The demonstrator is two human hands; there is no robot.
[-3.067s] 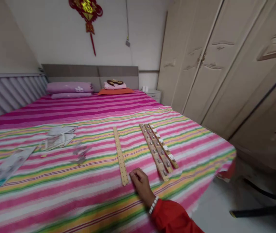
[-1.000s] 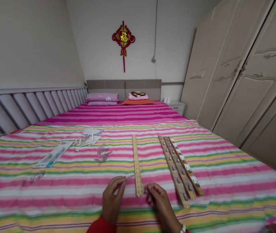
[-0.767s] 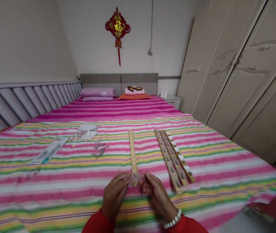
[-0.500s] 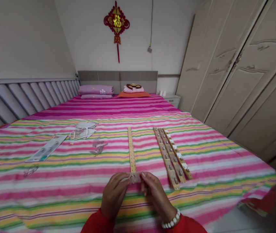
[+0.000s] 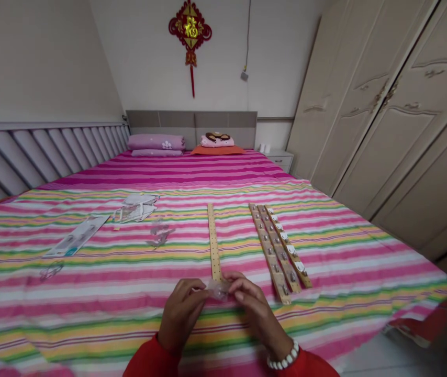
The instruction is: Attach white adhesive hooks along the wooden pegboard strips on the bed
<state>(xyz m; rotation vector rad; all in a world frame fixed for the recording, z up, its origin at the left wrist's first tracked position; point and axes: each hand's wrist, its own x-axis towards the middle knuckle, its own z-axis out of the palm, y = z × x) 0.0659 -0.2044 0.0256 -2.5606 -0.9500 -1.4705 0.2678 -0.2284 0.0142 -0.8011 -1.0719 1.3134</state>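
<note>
Between my two hands is a small clear plastic bag [image 5: 218, 289], with something small and shiny inside that I cannot make out. My left hand [image 5: 184, 310] pinches its left end between thumb and fingers. At the right end, the fingers of my right hand [image 5: 250, 302] are closed on the bag; a white bead bracelet circles that wrist. Just beyond the bag lies a light wooden strip [image 5: 213, 238] with rows of small holes, its near end behind my fingers. To the right lie three strips [image 5: 274, 248] side by side, bearing small metal pieces and, on one, white pieces.
On the striped bed cover [image 5: 109, 309], left of the strip, lie crumpled clear plastic scraps [image 5: 159, 234], white packets [image 5: 136, 207], a flat package [image 5: 78, 235] and thin loops [image 5: 51, 270]. Pillows [image 5: 156, 142] rest by the headboard. A wardrobe [image 5: 384, 125] stands on the right.
My right fingers have shifted up and over the bag's right end, and the bag looks more crumpled. My left hand keeps its pinch. The view has tilted slightly.
</note>
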